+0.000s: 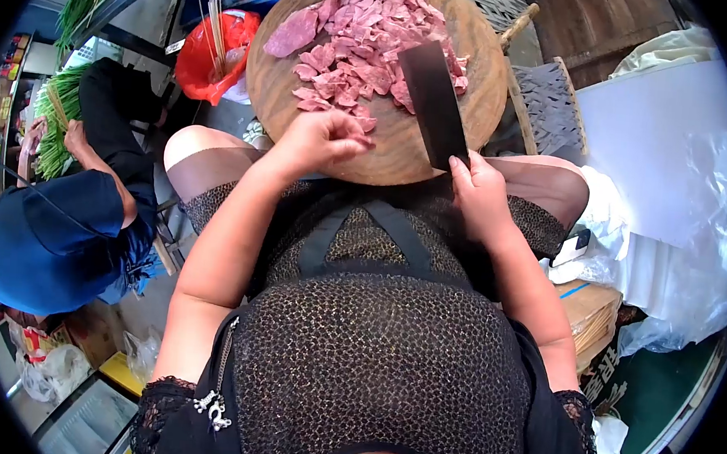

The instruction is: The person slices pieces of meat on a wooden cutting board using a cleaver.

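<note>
A round wooden chopping block [272,86] stands before my knees, with a heap of sliced raw meat [372,38] on it. One larger uncut piece of meat [293,33] lies at the heap's left side. My right hand [480,191] is wrapped round the handle of a cleaver [434,101], whose broad dark blade slants over the block's right part, beside the slices. Over the near left edge of the block is my left hand [325,144], fingers curled in and close to the nearest slices. Whatever its fingertips may pinch is too small to make out.
At left, another person in a dark blue top [51,239] handles long green vegetables [61,113]. A red plastic bag with thin sticks [215,52] stands left of the block. Woven stools [549,105] are at right, near a pale board [665,138] and plastic sheeting [671,282].
</note>
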Action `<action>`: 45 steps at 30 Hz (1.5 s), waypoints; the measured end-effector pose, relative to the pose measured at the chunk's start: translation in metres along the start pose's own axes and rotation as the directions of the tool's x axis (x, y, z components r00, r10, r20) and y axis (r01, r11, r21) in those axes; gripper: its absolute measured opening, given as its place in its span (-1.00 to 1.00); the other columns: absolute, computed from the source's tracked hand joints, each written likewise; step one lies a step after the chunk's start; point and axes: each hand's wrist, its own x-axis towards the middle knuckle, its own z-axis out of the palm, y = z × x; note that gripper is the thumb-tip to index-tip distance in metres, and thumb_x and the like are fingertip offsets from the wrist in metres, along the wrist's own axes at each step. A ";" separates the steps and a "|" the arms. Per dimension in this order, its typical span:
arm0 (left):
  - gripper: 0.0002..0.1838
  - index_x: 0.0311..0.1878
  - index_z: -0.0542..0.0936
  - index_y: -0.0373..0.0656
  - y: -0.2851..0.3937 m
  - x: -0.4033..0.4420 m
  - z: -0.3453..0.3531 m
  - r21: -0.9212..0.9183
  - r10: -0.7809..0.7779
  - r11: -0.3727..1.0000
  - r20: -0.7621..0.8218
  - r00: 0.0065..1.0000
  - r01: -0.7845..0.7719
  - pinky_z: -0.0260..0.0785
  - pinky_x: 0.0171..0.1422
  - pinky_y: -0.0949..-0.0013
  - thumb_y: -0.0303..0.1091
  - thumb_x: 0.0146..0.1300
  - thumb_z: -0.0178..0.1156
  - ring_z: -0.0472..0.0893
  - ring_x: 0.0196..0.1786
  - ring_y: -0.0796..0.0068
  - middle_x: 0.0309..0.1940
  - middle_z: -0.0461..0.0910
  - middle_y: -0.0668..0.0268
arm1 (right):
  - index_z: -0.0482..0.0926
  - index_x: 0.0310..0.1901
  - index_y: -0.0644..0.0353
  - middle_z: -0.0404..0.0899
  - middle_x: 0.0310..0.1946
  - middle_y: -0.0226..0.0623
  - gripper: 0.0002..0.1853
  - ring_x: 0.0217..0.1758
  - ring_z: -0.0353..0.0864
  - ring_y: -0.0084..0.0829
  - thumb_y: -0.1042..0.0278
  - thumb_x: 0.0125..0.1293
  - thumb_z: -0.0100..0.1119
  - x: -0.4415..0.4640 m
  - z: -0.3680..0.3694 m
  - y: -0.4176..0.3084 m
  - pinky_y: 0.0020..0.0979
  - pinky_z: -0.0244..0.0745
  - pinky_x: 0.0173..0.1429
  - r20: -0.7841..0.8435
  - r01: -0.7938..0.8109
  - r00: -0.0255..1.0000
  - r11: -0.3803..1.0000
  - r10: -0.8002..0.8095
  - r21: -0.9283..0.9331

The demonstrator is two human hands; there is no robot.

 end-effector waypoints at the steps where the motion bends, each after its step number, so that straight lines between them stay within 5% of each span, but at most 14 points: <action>1: -0.74 0.00 0.66 -0.20 -0.009 -0.005 0.004 0.116 0.007 0.993 -0.013 1.000 -0.006 0.49 -0.18 0.48 -0.43 0.26 0.41 0.61 -0.32 0.62 -0.32 0.72 0.37 | 0.61 0.03 0.24 0.67 -0.35 0.04 -0.71 -0.30 0.67 -0.02 0.22 0.48 0.10 0.002 -0.001 0.000 -0.20 0.55 -0.12 0.015 -0.007 1.000 1.000 0.007 -0.001; 2: -0.64 0.06 0.65 -0.19 -0.016 -0.011 0.006 0.575 0.295 0.799 -0.115 0.949 -0.178 0.51 -0.11 0.38 -0.39 0.20 0.44 0.63 -0.28 0.43 -0.27 0.68 0.27 | 0.61 0.04 0.23 0.67 -0.29 0.07 -0.71 -0.23 0.67 0.02 0.21 0.47 0.10 0.001 -0.002 -0.003 -0.19 0.55 -0.08 0.028 -0.027 0.999 1.000 0.027 -0.003; 4: -0.59 0.09 0.64 -0.16 -0.019 -0.017 0.011 0.647 0.482 0.741 -0.329 0.812 -0.178 0.52 -0.06 0.31 -0.37 0.16 0.45 0.64 -0.22 0.29 -0.23 0.62 0.19 | 0.62 0.05 0.22 0.67 -0.24 0.09 -0.70 -0.16 0.68 0.07 0.21 0.47 0.09 -0.001 -0.004 -0.012 -0.18 0.55 -0.04 0.045 -0.046 0.998 0.999 0.046 -0.006; 6: -0.67 0.05 0.66 -0.16 -0.021 -0.032 0.009 0.607 0.424 0.786 -0.395 0.815 -0.115 0.51 -0.03 0.27 -0.43 0.19 0.39 0.64 -0.13 0.24 -0.22 0.60 0.17 | 0.62 0.06 0.20 0.67 -0.20 0.09 -0.71 -0.10 0.68 0.07 0.23 0.45 0.10 -0.009 -0.005 -0.017 -0.14 0.56 -0.02 0.046 0.134 0.991 0.981 -0.128 -0.140; 10: -0.80 -0.11 0.69 -0.18 -0.029 -0.043 0.026 0.770 0.671 0.552 -0.181 0.719 -0.320 0.51 -0.08 0.20 -0.40 0.20 0.39 0.62 -0.19 0.11 -0.25 0.59 0.19 | 0.62 0.10 0.11 0.71 -0.16 -0.04 -0.70 -0.09 0.71 -0.02 0.24 0.43 0.12 -0.021 0.001 -0.024 -0.13 0.61 -0.01 0.155 0.452 0.892 0.831 -0.425 -0.324; 16: -0.82 -0.15 0.69 -0.16 -0.047 -0.040 0.033 0.740 0.514 0.636 -0.195 0.835 -0.219 0.52 0.04 0.16 -0.40 0.19 0.22 0.62 -0.06 0.11 -0.16 0.61 0.21 | 0.63 -0.04 0.18 0.70 -0.36 -0.10 -0.77 -0.32 0.72 -0.10 0.25 0.40 0.13 -0.029 0.007 -0.043 -0.10 0.62 -0.25 0.293 0.579 0.815 0.691 -0.500 -0.433; 18: -0.74 -0.12 0.70 -0.20 -0.045 -0.039 0.032 0.917 0.773 0.256 -0.004 0.635 -0.306 0.54 0.08 0.19 -0.45 0.10 0.21 0.63 -0.01 0.15 -0.11 0.63 0.22 | 0.61 -0.03 0.17 0.69 -0.37 -0.09 -0.79 -0.31 0.70 -0.05 0.30 0.40 0.13 -0.031 0.007 -0.049 -0.10 0.60 -0.24 0.373 0.538 0.841 0.686 -0.393 -0.490; 25: -0.58 0.09 0.67 -0.12 -0.051 -0.040 0.031 0.904 0.723 0.306 -0.017 0.690 -0.299 0.56 0.14 0.24 -0.45 0.08 0.28 0.65 0.01 0.12 -0.02 0.65 0.21 | 0.56 -0.26 0.22 0.64 -0.49 -0.06 -0.84 -0.39 0.68 -0.02 0.33 0.39 0.06 -0.012 0.028 -0.059 -0.06 0.58 -0.31 0.449 0.530 0.838 0.656 -0.309 -0.538; 30: -0.79 -0.16 0.70 -0.12 -0.043 -0.015 0.007 0.889 0.672 0.359 -0.034 0.740 -0.284 0.56 -0.02 0.16 -0.47 0.11 0.23 0.65 -0.04 0.13 -0.11 0.64 0.17 | 0.59 -0.13 0.19 0.67 -0.31 0.04 -0.79 -0.16 0.67 0.10 0.23 0.44 0.06 0.007 0.037 -0.061 -0.02 0.57 -0.08 0.380 0.434 0.885 0.775 -0.271 -0.459; 33: -0.81 -0.14 0.68 -0.16 -0.006 0.019 -0.004 0.898 0.713 0.383 -0.138 0.687 -0.217 0.48 0.09 0.12 -0.47 0.17 0.20 0.62 -0.01 0.10 -0.11 0.63 0.17 | 0.60 0.12 0.14 0.68 -0.24 0.06 -0.70 -0.11 0.66 0.09 0.23 0.47 0.08 0.003 0.034 -0.042 -0.12 0.57 -0.04 0.027 0.352 0.932 0.882 -0.362 -0.313; 36: -0.73 -0.01 0.66 -0.18 0.008 0.072 -0.003 0.875 0.771 0.423 -0.211 0.600 -0.236 0.43 0.24 0.16 -0.41 0.22 0.21 0.58 0.11 0.10 -0.02 0.62 0.16 | 0.59 0.14 0.04 0.68 -0.15 -0.01 -0.69 -0.08 0.67 0.05 0.18 0.49 0.01 -0.002 0.019 -0.037 -0.09 0.56 -0.02 -0.027 0.226 0.971 0.946 -0.239 -0.234; 37: -0.68 0.05 0.65 -0.17 0.012 0.087 0.000 0.881 0.686 0.459 -0.271 0.675 -0.112 0.40 0.30 0.14 -0.33 0.22 0.27 0.54 0.19 0.09 0.05 0.59 0.15 | 0.58 0.15 0.07 0.67 -0.15 0.02 -0.68 -0.07 0.66 0.07 0.18 0.49 0.02 -0.003 0.016 -0.029 -0.11 0.55 0.00 -0.024 0.193 0.979 0.959 -0.202 -0.208; 43: -0.79 -0.21 0.66 -0.07 0.019 0.089 0.005 0.946 0.718 0.319 -0.199 0.667 -0.061 0.41 0.26 0.10 -0.28 0.09 0.39 0.53 0.18 0.08 0.00 0.59 0.21 | 0.60 0.11 0.09 0.65 -0.19 0.06 -0.70 -0.08 0.64 0.11 0.18 0.49 0.04 -0.005 0.011 -0.012 -0.09 0.54 -0.01 -0.053 0.127 0.989 0.979 -0.137 -0.158; 45: -0.80 -0.26 0.64 -0.09 0.028 0.076 0.000 0.903 0.656 0.417 -0.218 0.723 -0.106 0.42 0.23 0.09 -0.30 0.05 0.40 0.55 0.15 0.08 -0.07 0.60 0.23 | 0.60 0.10 0.09 0.65 -0.20 0.07 -0.71 -0.09 0.64 0.11 0.18 0.49 0.05 -0.004 0.012 -0.012 -0.09 0.54 -0.02 -0.043 0.140 0.988 0.978 -0.149 -0.155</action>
